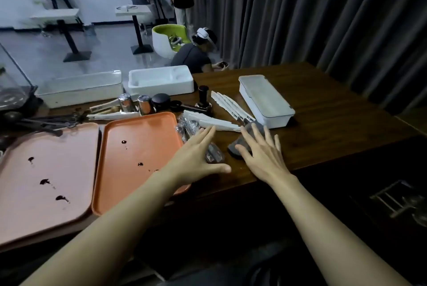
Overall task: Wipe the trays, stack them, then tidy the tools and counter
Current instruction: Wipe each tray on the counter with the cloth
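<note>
Two trays lie side by side on the dark wooden counter (335, 110). The pale pink tray (46, 163) at the left and the orange tray (138, 137) beside it both carry dark liquid spots. My left hand (198, 156) stretches flat past the orange tray's right edge, over a clear plastic packet (189, 126). My right hand (261, 149) is spread with straight fingers above a dark grey cloth (245, 137); whether it touches the cloth is unclear. Neither hand holds anything.
Behind the trays lie black tongs (46, 124), two metal cups (126, 102), black jars (203, 95) and several white-sleeved knives (228, 105). A lidded white box (265, 100) stands right of them, two more white containers (161, 80) at the back. People are beyond the counter.
</note>
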